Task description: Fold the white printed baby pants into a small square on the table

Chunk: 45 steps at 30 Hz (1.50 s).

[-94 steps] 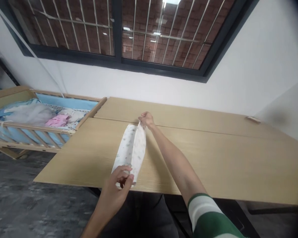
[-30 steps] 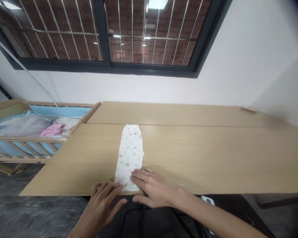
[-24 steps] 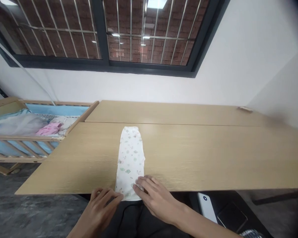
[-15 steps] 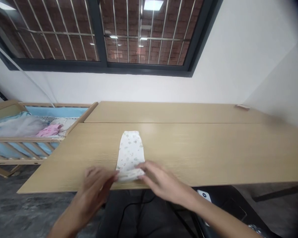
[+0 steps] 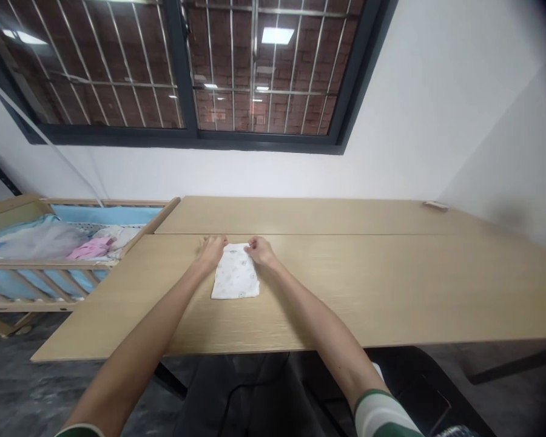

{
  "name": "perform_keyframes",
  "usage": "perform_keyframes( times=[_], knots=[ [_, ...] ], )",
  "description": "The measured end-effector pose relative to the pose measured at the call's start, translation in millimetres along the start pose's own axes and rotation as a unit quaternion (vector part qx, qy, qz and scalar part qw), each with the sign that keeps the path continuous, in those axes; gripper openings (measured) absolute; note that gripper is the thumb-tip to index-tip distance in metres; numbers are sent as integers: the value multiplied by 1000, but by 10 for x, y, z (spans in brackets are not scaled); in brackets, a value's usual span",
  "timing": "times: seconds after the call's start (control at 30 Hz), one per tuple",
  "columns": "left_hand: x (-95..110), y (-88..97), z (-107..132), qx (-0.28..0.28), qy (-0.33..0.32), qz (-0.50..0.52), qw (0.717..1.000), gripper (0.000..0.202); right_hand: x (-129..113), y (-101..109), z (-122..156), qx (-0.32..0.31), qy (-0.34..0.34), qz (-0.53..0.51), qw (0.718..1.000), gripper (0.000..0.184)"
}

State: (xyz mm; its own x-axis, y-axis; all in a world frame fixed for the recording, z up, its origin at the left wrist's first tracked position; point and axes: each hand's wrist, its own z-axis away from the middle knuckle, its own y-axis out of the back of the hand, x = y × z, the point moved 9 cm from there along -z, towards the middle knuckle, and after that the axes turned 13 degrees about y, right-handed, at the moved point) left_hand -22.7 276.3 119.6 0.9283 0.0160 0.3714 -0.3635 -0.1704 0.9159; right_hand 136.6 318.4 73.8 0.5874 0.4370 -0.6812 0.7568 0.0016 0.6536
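Although its far corners are hidden, a printed white cloth (image 5: 235,274) lies on the wooden table (image 5: 373,285); left hand (image 5: 213,249) and right hand (image 5: 259,250), curled nearly closed, each pinch one corner, fine grip indistinct. Beyond: crib (image 5: 50,265), left end cropped; barred window (image 5: 184,73), top cut off.

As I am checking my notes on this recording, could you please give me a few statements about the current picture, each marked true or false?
1. The patterned cloth rests on the table. True.
2. The left hand and the right hand are at the cloth's far edge. True.
3. The cloth hangs over the table's near edge. False: it ends short of that edge.
4. A pink cloth lies in the crib. True.
5. The crib stands at the table's right end. False: it stands at the left.
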Motion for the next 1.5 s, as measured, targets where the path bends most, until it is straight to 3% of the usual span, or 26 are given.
perform_keyframes(
  times=[0.13, 0.23, 0.33, 0.37, 0.47, 0.57, 0.67, 0.8, 1.0, 1.13, 1.23, 1.33, 1.43, 1.5],
  knots=[
    [19, -141, -37, -4, 9, -11, 1000, 28, 113, -74, 23, -12, -5, 26, 1000, 11],
    [30, -83, 188, 33, 24, -16, 999, 38, 47, -18, 80, -12, 16, 34, 999, 27],
    [62, -141, 752, 60, 19, -34, 997, 45, -314, 27, 202, -41, 126, 35, 991, 48],
    [119, -198, 999, 71, -13, -52, 996, 46, -489, 0, 282, -72, 177, 33, 981, 52],
    [201, -355, 1692, 135, -66, -81, 985, 48, -981, -200, 651, -206, 300, 15, 931, 56],
    [191, -501, 2044, 155, -82, -96, 980, 39, -1260, -472, 1039, -321, 360, -8, 876, 55],
    [147, -557, 2079, 141, -78, -89, 983, 35, -1224, -741, 1218, -389, 358, -9, 849, 57],
    [112, -530, 2035, 139, -52, -69, 987, 38, -868, -931, 1028, -409, 323, 46, 852, 62],
    [101, -521, 2042, 145, -37, -61, 987, 45, -284, -730, 265, -315, 287, 167, 889, 63],
    [96, -517, 2033, 141, -40, -59, 987, 44, -14, -607, -6, -279, 251, 202, 904, 65],
    [98, -518, 2035, 148, -45, -58, 986, 44, -16, -580, -5, -267, 258, 222, 902, 65],
    [34, -521, 1988, 142, -57, -55, 987, 41, -191, -439, 97, -207, 285, 237, 905, 63],
    [-87, -519, 1854, 94, -108, -56, 988, 36, -409, -190, 325, -143, 292, 227, 918, 53],
    [-190, -475, 1737, 61, -151, -60, 985, 34, -526, -64, 545, -146, 286, 193, 927, 42]
  ],
)
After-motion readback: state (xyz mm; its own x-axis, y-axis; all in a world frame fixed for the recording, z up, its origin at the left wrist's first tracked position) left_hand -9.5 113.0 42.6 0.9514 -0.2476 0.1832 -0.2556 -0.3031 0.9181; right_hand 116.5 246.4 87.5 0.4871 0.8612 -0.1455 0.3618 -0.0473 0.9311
